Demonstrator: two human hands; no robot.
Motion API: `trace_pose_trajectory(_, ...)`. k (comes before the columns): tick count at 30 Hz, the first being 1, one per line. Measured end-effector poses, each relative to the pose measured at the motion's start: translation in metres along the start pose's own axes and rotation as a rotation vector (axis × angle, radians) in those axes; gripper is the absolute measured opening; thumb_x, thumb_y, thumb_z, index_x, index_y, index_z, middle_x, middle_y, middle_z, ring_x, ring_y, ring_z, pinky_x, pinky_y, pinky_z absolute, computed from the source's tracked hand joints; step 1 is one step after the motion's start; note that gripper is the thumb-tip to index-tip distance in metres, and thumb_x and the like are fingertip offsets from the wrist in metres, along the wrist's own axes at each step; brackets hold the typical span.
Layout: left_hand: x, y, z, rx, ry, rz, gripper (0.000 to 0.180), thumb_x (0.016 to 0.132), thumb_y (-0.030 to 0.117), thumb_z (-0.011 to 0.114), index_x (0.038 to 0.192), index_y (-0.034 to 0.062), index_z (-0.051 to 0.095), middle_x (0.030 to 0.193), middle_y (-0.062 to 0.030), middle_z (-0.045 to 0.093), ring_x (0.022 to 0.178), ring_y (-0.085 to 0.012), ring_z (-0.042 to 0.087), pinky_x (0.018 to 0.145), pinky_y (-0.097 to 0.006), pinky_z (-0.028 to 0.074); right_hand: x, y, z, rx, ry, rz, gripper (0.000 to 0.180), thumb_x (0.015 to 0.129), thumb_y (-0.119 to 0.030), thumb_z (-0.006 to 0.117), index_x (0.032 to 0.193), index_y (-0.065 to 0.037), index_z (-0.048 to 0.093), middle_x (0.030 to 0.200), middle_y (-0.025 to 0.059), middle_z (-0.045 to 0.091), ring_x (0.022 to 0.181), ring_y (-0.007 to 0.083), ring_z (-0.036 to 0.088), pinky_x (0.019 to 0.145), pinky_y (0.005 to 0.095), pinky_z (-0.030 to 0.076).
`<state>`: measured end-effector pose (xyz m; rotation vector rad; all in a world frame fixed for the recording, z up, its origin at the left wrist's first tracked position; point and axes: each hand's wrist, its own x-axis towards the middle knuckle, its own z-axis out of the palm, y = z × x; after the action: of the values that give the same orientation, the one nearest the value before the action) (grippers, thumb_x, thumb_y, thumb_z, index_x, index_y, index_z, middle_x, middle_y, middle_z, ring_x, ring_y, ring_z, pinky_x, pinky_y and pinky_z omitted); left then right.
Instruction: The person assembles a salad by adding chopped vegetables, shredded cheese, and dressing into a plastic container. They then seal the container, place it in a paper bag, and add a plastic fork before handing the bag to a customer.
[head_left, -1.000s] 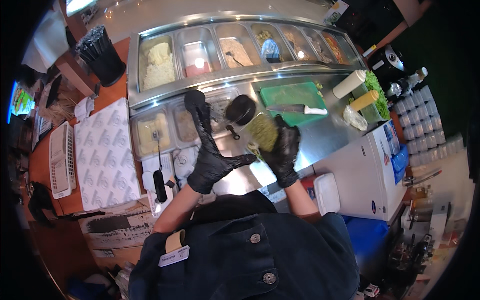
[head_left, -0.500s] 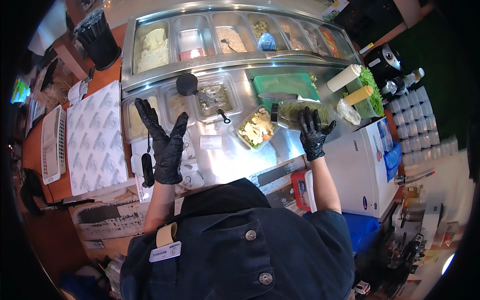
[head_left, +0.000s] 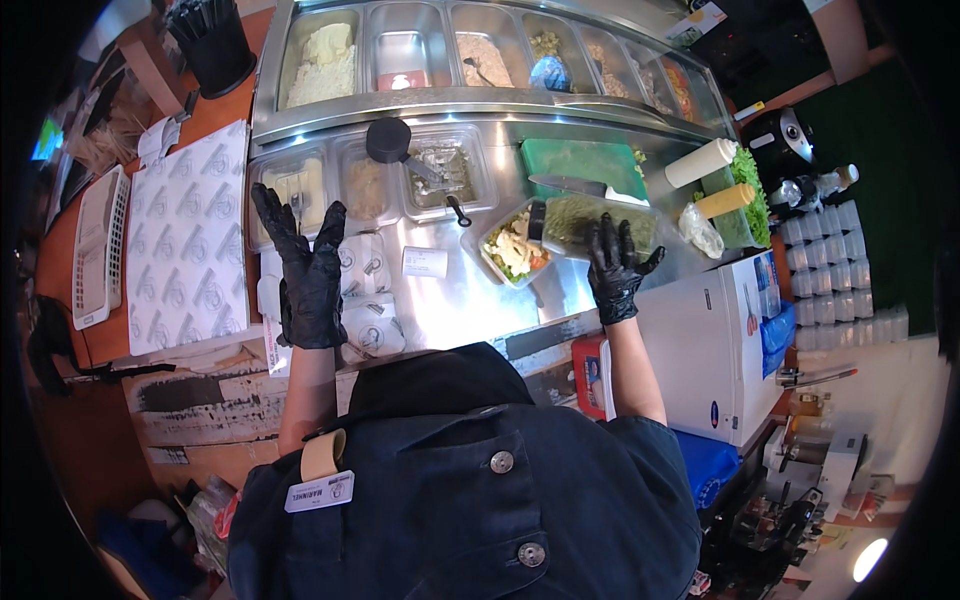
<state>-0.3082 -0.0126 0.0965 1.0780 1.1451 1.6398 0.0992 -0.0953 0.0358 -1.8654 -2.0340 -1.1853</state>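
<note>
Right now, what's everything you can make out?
Food pans: seven, steel, back row
Tubs: three, clear, front left
Scoop: one, black, by tubs
Salad: one, green and yellow, centre
Jar: one, green-filled, right of salad
Board: one, green, behind jar
Knife: one, white-handled, across board
Squeeze bottles: two, white and yellow, right
Lettuce: one heap, green, right
Cups: many, clear, far right
Patterned paper: one, white, left
Basket: one, white, far left
Left fingers: one hand's, black-gloved, near tubs
Right fingers: one hand's, black-gloved, at jar

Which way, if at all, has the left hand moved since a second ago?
Yes: the left hand has moved left, now nearer the right edge of the white patterned sheet.
</note>
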Motion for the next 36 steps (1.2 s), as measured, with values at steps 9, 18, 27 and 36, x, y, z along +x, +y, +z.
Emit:
trace_pose_trajectory(9,0.001,-0.005,-0.001,0.076,0.002,0.007,0.085,0.085,0.001,0.063,0.151,0.0203,0.013,0.155,-0.0060,0.014,0.140,-0.0245,0.020,0.105,-0.035,0.035,-0.007,-0.022,-0.011,-0.018,-0.013,0.026,0.051,0.078,-0.018,0.058,0.126,-0.035,0.053,0.143,-0.0080,0.042,0.135,0.0200,0.034,0.102,0.0714,0.007)
trace_pose_trajectory(18,0.004,-0.006,-0.006,-0.020,-0.002,0.001,0.082,0.086,0.002,0.063,0.150,0.0191,0.016,0.153,-0.0056,0.018,0.137,-0.0238,0.025,0.101,-0.034,0.039,0.003,-0.012,-0.001,0.021,-0.075,0.139,0.056,0.076,-0.012,0.056,0.129,-0.031,0.052,0.141,-0.0071,0.046,0.132,0.0200,0.039,0.103,0.0692,0.011)
trace_pose_trajectory(27,0.006,-0.009,-0.029,-0.063,0.013,0.041,0.088,0.083,-0.001,0.065,0.150,0.0160,0.011,0.153,-0.0072,0.015,0.138,-0.0259,0.020,0.108,-0.038,0.030,0.006,-0.020,0.013,0.602,0.126,0.710,0.058,0.068,-0.006,0.067,0.124,-0.005,0.052,0.124,0.0107,0.054,0.118,0.0272,0.048,0.103,0.0399,0.034)
trace_pose_trajectory(36,-0.014,0.024,-0.104,0.078,0.288,0.002,0.091,0.082,0.004,0.066,0.150,0.0185,0.008,0.154,-0.0084,0.015,0.140,-0.0310,0.018,0.108,-0.049,0.024,0.250,-0.135,-0.043,1.832,0.451,0.783,0.087,0.056,0.009,0.079,0.133,0.000,0.041,0.127,0.0105,0.049,0.114,0.0236,0.049,0.096,0.0385,0.045)
